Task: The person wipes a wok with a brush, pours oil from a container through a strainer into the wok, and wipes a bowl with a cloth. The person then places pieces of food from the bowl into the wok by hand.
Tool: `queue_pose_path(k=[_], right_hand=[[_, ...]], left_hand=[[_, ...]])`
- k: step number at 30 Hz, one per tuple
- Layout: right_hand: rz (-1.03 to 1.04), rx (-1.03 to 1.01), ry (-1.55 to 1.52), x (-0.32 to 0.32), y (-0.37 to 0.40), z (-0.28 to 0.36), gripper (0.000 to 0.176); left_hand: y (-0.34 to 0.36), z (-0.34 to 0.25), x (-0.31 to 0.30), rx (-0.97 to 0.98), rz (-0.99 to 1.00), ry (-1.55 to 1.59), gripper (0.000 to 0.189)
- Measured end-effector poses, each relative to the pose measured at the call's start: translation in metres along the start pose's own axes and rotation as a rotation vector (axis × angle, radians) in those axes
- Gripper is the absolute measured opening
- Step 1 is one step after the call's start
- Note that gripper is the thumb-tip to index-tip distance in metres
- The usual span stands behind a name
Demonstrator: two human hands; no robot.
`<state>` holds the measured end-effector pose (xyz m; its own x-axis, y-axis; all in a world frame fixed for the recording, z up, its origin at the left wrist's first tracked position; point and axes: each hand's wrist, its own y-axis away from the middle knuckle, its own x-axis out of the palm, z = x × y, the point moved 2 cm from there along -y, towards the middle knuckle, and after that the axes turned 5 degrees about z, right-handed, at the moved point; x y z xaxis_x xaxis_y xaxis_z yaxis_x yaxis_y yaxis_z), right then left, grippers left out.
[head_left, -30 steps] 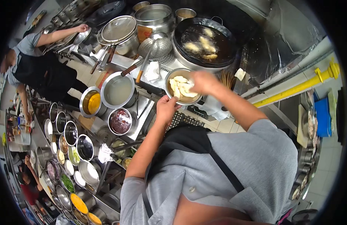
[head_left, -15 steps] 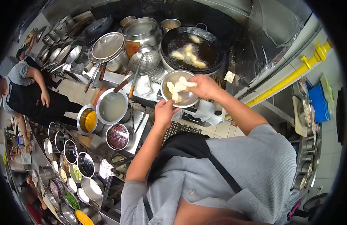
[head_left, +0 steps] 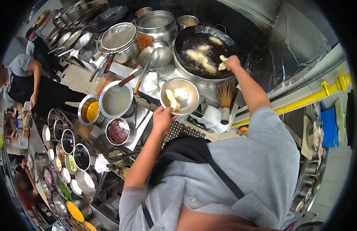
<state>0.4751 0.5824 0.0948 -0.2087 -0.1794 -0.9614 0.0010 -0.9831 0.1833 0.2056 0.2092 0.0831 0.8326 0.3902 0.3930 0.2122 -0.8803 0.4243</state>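
My left hand [head_left: 163, 120] grips the near rim of a metal bowl [head_left: 191, 86]. A few pale, batter-coated pieces [head_left: 173, 101] lie in it. At the right side of a black wok [head_left: 181, 43], my right hand [head_left: 233, 64] pinches one pale battered piece [head_left: 223, 62] over the dark oil. Several battered pieces [head_left: 201, 57] float in the oil, with bubbles around them. Just below the wok, a bamboo wok brush [head_left: 226, 96] stands beside a white cloth [head_left: 212, 118].
A perforated skimmer [head_left: 155, 58] and a large sieve [head_left: 118, 36] rest on pots left of the wok. Pots of liquid and red sauce [head_left: 117, 131] stand nearer. Many ingredient containers line the lower left counter. Co-workers [head_left: 22, 73] are at the far left; a yellow pipe [head_left: 294, 104] runs along the right.
My right hand has moved from the bowl up and right to the wok, carrying a battered piece. The bowl stays in my left hand, with fewer pieces in it.
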Motion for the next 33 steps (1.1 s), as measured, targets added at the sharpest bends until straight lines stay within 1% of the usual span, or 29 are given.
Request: queue_pose_path(k=[2,4,5,6,8,10,11,12,13,14,15,16,18,19,20,21,23,25,26,27,28,29,30,31,32,33], right_hand=[[-0.388,-0.161,0.025,-0.02,-0.03,-0.003,0.026],[-0.577,-0.328,-0.121,-0.073,0.005,0.02,0.027],[-0.654,-0.403,-0.211,-0.09,0.028,0.032,0.028],[-0.732,-0.474,-0.302,-0.103,0.056,0.044,0.028],[-0.444,-0.542,-0.309,-0.114,0.151,0.079,0.03],[-0.094,-0.64,-0.027,-0.083,0.211,0.105,0.036],[0.185,-0.581,-0.063,-0.072,0.257,0.122,0.039],[0.219,-0.581,-0.049,-0.039,0.272,0.124,0.051],[0.237,-0.58,0.0,-0.015,0.291,0.13,0.069],[0.184,-0.556,-0.01,0.005,0.304,0.132,0.077],[-0.02,-0.583,0.028,0.038,0.306,0.128,0.075],[0.13,-0.479,0.023,0.037,0.315,0.133,0.068],[0.157,-0.506,0.027,0.041,0.329,0.131,0.059],[0.149,-0.512,0.028,0.043,0.333,0.128,0.059],[0.089,-0.555,0.034,0.043,0.335,0.125,0.054],[0.029,-0.6,0.039,0.039,0.333,0.122,0.05],[-0.006,-0.64,0.037,0.026,0.325,0.117,0.047],[-0.08,-0.699,0.02,0.011,0.317,0.117,0.044],[-0.128,-0.719,-0.042,0.01,0.305,0.111,0.044],[-0.175,-0.752,-0.108,0.008,0.289,0.107,0.045],[-0.206,-0.662,-0.183,-0.008,0.281,0.109,0.048],[-0.263,-0.596,-0.229,-0.017,0.265,0.106,0.052],[-0.284,-0.501,-0.262,-0.022,0.239,0.102,0.05],[-0.407,-0.497,-0.166,-0.02,0.208,0.093,0.048],[-0.224,-0.342,-0.176,-0.038,0.194,0.096,0.045],[-0.19,-0.284,-0.13,-0.033,0.162,0.085,0.042]], left_hand=[[0.003,0.004,-0.004,-0.013,-0.024,-0.018,0.014],[0.012,0.002,-0.006,-0.03,-0.026,0.012,0.014],[0.01,0.007,-0.009,-0.03,-0.037,0.045,0.01],[0.013,0.009,-0.012,-0.044,-0.017,0.041,0.013],[0.023,0.003,-0.007,-0.055,0.019,0.068,0.016],[0.028,0.003,-0.003,-0.044,0.078,0.063,0.015],[0.031,0.002,0.0,-0.025,0.126,0.062,0.015],[0.034,0.0,0.003,-0.021,0.15,0.058,0.015],[0.039,-0.001,0.006,-0.014,0.177,0.038,0.015],[0.043,-0.003,0.009,-0.006,0.201,0.019,0.015],[0.043,0.002,0.01,0.022,0.246,-0.003,0.011],[0.039,0.012,0.007,0.086,0.264,-0.065,0.009],[0.034,0.024,0.001,0.114,0.285,-0.161,0.007],[0.035,0.025,0.002,0.081,0.29,-0.094,0.008],[0.034,0.023,0.002,0.094,0.288,-0.096,0.008],[0.039,0.015,0.005,0.06,0.28,-0.049,0.009],[0.042,0.004,0.009,0.008,0.249,-0.009,0.011],[0.04,0.0,0.011,0.009,0.238,0.003,0.011],[0.037,-0.002,0.012,0.003,0.238,0.02,0.011],[0.033,-0.003,0.01,-0.005,0.2,-0.062,0.012],[0.029,-0.003,0.01,0.014,0.192,-0.002,0.012],[0.022,0.004,0.002,0.019,0.173,-0.04,0.013],[0.014,0.01,-0.007,0.018,0.154,-0.079,0.014],[0.011,0.015,-0.015,0.014,0.119,-0.045,0.014],[0.009,0.017,-0.02,0.006,0.098,-0.01,0.014],[0.019,0.005,-0.022,0.008,0.076,-0.029,0.014]])
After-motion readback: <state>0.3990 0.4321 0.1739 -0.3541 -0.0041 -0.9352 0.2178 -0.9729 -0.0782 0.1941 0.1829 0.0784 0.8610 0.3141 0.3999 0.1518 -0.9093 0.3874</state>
